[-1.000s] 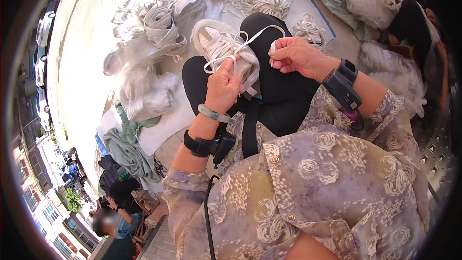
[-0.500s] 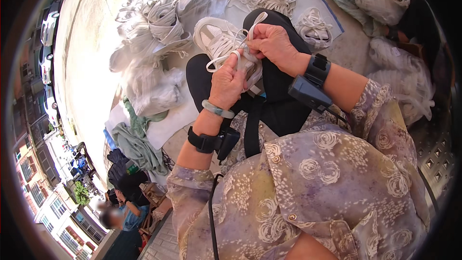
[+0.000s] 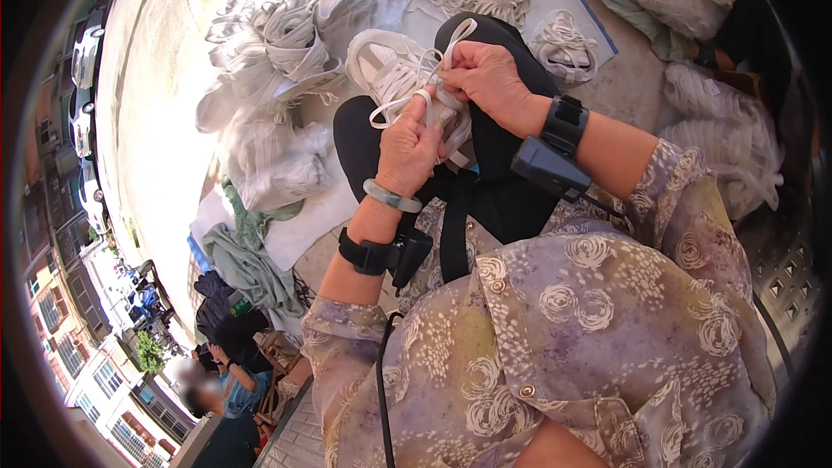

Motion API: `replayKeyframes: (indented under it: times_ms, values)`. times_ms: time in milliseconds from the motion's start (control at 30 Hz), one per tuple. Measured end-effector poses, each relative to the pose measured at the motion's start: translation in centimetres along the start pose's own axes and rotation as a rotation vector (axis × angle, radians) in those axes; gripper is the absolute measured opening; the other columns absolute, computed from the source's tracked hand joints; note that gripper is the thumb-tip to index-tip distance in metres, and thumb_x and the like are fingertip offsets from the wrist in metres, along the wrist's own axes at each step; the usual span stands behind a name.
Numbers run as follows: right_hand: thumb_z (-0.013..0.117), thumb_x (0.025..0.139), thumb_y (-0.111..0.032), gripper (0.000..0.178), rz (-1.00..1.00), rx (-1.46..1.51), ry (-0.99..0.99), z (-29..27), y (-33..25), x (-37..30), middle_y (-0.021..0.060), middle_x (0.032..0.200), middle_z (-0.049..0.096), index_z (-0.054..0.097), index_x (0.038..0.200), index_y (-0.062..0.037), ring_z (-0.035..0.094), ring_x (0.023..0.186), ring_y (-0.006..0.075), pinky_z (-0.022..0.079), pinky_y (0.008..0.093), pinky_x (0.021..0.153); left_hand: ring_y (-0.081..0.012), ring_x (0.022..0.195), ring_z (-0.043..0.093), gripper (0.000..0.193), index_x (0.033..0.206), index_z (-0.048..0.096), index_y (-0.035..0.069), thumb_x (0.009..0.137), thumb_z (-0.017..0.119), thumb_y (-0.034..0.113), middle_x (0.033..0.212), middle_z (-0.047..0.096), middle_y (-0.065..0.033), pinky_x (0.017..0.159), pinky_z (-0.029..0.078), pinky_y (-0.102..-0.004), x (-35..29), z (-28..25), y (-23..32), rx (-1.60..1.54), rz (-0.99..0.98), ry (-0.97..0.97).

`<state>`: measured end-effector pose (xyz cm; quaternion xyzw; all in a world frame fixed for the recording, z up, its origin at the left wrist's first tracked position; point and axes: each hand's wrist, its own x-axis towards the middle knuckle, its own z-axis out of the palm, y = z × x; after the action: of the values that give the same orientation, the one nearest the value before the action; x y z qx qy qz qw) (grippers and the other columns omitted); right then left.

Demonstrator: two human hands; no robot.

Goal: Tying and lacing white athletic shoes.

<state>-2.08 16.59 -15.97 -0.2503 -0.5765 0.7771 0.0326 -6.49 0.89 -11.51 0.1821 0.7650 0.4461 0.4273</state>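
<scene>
A pale sneaker [image 3: 374,59] rests between the 2 black-trousered knees [image 3: 352,128], toe pointing away. The left hand [image 3: 412,149] pinches its white lace [image 3: 376,124], thumb against forefinger; the right hand [image 3: 490,80] presses its fingertips together on lace just beside (a loop [image 3: 454,40] stands above them). Another sneaker [image 3: 563,54] lies farther right.

Wears floral shirt [image 3: 598,321], blk trousers [image 3: 511,206], pale bangle [image 3: 394,198] & blk wristbands [image 3: 367,254].

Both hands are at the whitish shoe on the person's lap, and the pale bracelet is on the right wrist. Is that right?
Not quite: the head view shows the pale bracelet on the left wrist. The left hand and right hand are indeed at the whitish shoe.
</scene>
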Motion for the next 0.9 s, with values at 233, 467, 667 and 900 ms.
replayKeyframes:
  times_ms: [233, 467, 667, 900]
  values:
    - [0.065, 0.07, -0.013, 0.012, -0.198, -0.493, 0.01, -0.1, 0.3, 0.3, 0.0085, 0.061, 0.058, 0.061, 0.075, -0.0037, 0.056, 0.055, 0.0184, 0.044, 0.0303, 0.057, -0.0063, 0.046, 0.05, 0.018, 0.092, 0.058, 0.003, 0.09, 0.054, 0.021, 0.069, 0.061, -0.0037, 0.044, 0.041, -0.0181, -2.7, -4.8, -0.2, -0.264, 0.155, 0.358]
    - [0.065, 0.073, -0.019, 0.017, -0.215, -0.641, -0.039, 0.2, -0.4, -0.6, 0.0085, 0.065, 0.059, 0.061, 0.076, -0.003, 0.058, 0.06, 0.02, 0.045, 0.0311, 0.059, -0.0027, 0.057, 0.046, 0.018, 0.087, 0.066, 0.002, 0.087, 0.059, 0.019, 0.071, 0.06, 0.0021, 0.053, 0.036, -0.0159, -5.2, -9.8, -2.6, -0.379, 0.174, 0.889]
    - [0.06, 0.076, -0.02, 0.018, -0.491, -0.962, -0.059, 0.7, -0.8, -1.0, 0.0107, 0.066, 0.059, 0.059, 0.077, -0.0024, 0.059, 0.065, 0.0273, 0.046, 0.0371, 0.059, 0.0004, 0.043, 0.032, 0.021, 0.079, 0.061, 0.005, 0.089, 0.057, 0.024, 0.053, 0.043, 0.0071, 0.039, 0.024, -0.0162, -3.1, -4.5, -4.8, -0.403, 0.04, 0.536]
    - [0.056, 0.079, -0.017, 0.014, -0.627, -1.19, -0.07, 0.9, -1.5, -0.7, 0.0121, 0.064, 0.059, 0.057, 0.084, -0.0043, 0.059, 0.063, 0.0318, 0.045, 0.0412, 0.058, -0.0033, 0.043, 0.044, 0.015, 0.08, 0.053, 0.008, 0.086, 0.059, 0.021, 0.059, 0.052, 0.0018, 0.036, 0.033, -0.0164, -1.8, -3.4, -4.4, -0.519, -0.045, 0.506]
